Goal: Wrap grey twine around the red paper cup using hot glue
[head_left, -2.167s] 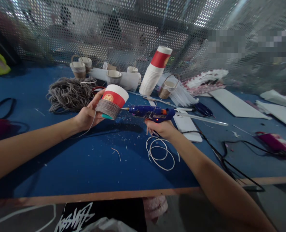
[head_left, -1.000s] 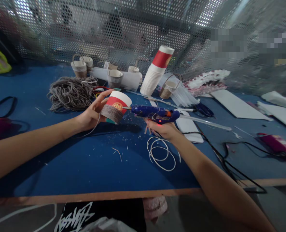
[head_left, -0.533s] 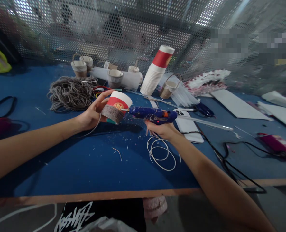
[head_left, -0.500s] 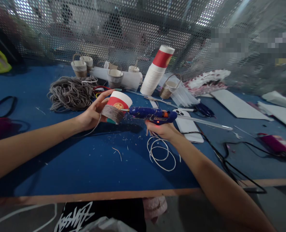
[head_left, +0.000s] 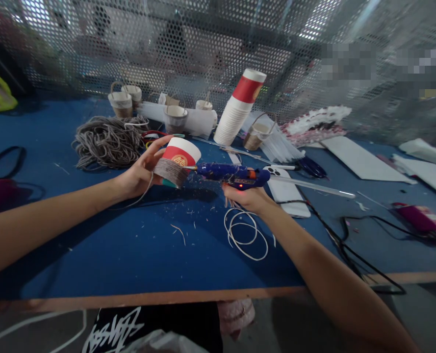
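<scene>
Gripping the glue gun (head_left: 227,173): right hand (head_left: 247,197), closed round it. Left hand (head_left: 139,174) clamps the tilted paper cup (head_left: 184,149) above the table (head_left: 111,260). Nozzle (head_left: 191,167) near upper edge of cord wrap (head_left: 169,171), contact unclear. A slip could scorch left hand; dangling cord tail (head_left: 146,191) might snag.

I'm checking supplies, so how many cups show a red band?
2: the wrapped cup in the left hand, and the top cup of the stack behind. The stack may hide more.
</scene>
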### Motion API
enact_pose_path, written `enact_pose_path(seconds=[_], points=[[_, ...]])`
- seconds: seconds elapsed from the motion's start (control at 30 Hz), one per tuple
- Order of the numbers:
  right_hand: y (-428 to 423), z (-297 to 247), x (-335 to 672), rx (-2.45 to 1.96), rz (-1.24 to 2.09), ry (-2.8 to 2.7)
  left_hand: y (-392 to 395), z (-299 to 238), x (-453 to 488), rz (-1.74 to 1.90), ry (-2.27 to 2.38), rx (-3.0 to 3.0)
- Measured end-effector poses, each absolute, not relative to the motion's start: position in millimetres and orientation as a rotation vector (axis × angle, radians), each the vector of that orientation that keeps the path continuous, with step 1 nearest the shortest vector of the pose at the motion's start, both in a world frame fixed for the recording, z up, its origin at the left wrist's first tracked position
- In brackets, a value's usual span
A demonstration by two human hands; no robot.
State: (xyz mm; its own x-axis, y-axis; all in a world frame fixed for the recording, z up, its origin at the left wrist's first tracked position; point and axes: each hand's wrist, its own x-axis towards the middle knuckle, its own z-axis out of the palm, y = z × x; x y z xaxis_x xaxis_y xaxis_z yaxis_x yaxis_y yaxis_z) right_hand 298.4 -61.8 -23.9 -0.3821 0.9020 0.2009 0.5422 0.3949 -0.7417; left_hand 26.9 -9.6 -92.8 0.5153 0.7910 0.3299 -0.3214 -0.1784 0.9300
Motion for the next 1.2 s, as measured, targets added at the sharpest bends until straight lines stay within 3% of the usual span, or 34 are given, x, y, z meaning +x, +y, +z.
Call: enact_pose_path(seconds=[0.63,0.7,0.83,0.9,1.2], points=[[-57.4,-31.5,310.8,-1.278,0.897,-1.987,-10.3,-87.9,27.6,1.145,0.464,1.419],[-50.9,-34.8,317.6,-1.359,0.732,-1.959,-7.7,-93.1,27.8,1.228,0.505,1.447],[-34.1,-38.1,327.7,-1.476,0.084,-2.148,-5.7,-100.9,29.1,1.35,0.652,1.645],[-28.1,-37.5,331.8,-1.562,-0.039,-2.246,-7.6,-101.0,30.2,1.389,0.713,1.786],[-41.9,-1.3,352.7,-1.396,0.438,-2.499,-23.1,-93.4,36.7,1.384,0.955,2.154]])
